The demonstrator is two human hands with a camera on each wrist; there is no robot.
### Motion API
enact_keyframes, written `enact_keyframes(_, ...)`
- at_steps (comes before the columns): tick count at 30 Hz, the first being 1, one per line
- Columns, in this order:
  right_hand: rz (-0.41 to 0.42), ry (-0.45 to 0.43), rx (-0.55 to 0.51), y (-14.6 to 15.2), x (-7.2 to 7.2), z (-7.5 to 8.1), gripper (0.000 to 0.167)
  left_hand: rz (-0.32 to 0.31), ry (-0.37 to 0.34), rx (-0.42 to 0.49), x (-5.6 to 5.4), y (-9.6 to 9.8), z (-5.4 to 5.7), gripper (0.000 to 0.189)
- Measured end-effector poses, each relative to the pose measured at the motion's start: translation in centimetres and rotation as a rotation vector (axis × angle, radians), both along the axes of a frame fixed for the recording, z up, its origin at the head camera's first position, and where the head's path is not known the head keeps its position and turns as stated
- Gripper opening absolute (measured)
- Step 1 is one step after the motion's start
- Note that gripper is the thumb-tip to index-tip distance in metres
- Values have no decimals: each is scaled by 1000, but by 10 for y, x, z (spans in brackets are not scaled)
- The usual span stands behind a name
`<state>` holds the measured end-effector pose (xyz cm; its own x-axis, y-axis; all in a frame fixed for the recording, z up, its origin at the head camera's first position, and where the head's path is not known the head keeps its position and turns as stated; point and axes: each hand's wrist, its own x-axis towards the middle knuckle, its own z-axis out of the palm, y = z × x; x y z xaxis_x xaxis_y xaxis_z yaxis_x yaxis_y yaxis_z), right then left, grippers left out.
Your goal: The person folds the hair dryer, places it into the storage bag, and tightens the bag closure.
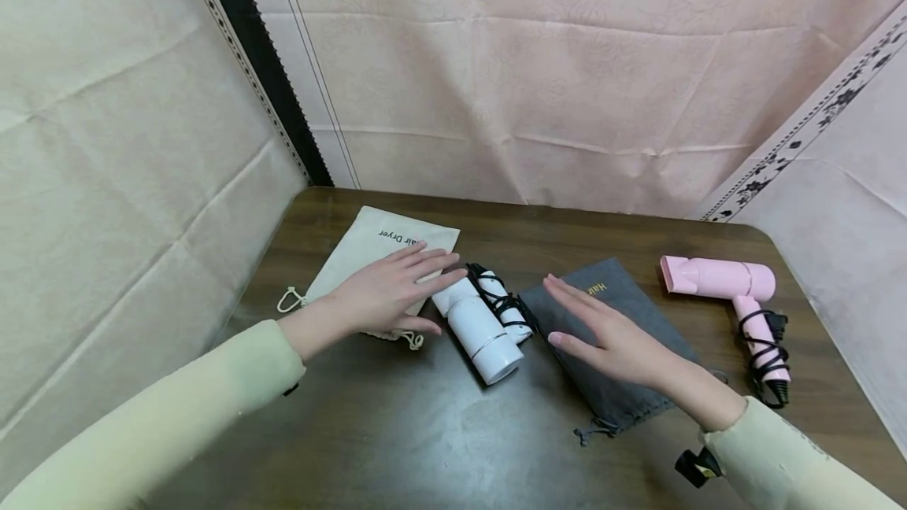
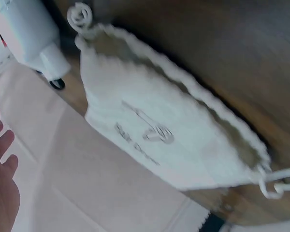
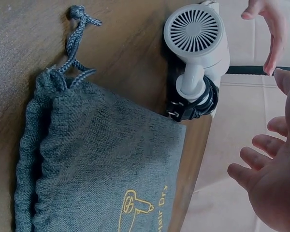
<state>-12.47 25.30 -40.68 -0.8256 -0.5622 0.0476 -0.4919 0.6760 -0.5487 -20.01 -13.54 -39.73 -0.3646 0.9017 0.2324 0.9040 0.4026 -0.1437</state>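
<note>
While both grips stand wide, with fingers extended and thumbs apart, neither the left hand (image 1: 397, 286) nor the right hand (image 1: 616, 341) holds anything. The left hand reaches over a cream cloth drawstring bag (image 1: 354, 258), its fingertips near a white round-barrelled hair dryer (image 1: 476, 327); the right hand is over a dark grey woven drawstring bag (image 3: 116, 150). Contact beneath either palm cannot be confirmed.

The white dryer lies on the brown wood-grain tabletop (image 1: 368, 431) between the two bags, its handle (image 1: 506, 307) alongside the barrel and bound with black cord (image 3: 208, 102). A pink hair dryer (image 1: 719, 279) with a cord-wrapped handle lies at the right, well apart.

Handling, as judged: the white dryer should be stiff and fairly light, its smooth casing somewhat slippery and liable to crack if dropped. The sound hold is around the mid-barrel, or around barrel and handle together; the vented end (image 3: 193, 30) offers poorer purchase. Both bags look soft and limp, best taken at the gathered mouth.

Markings: the cream bag bears dark "Hair Dryer" lettering (image 1: 399, 237), partly covered by the left fingers, and a dryer drawing (image 2: 159, 133). The grey bag shows gold lettering (image 3: 163, 209), "Hair Dry", its end not legible. No brand is legible on either dryer.
</note>
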Motion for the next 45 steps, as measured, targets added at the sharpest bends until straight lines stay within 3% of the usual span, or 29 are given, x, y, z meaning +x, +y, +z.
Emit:
enact_keyframes(9, 18, -1, 1, -4, 1, -3, 75, 106, -17, -9, -4, -43, 8, 83)
enact_keyframes(21, 45, -7, 4, -12, 3, -5, 76, 257, -121, -52, 2, -87, -9, 75)
enact_keyframes(24, 48, 21, 20, -13, 5, -7, 77, 260, -135, -49, 3, -92, -15, 70)
enact_keyframes(33, 94, 219, 110, -14, 15, -16, 79, 267, -162, -74, 4, -100, -32, 49)
enact_keyframes(45, 56, 330, 170, -3, 21, -27, 82, 298, -240, -55, 7, -106, -44, 19)
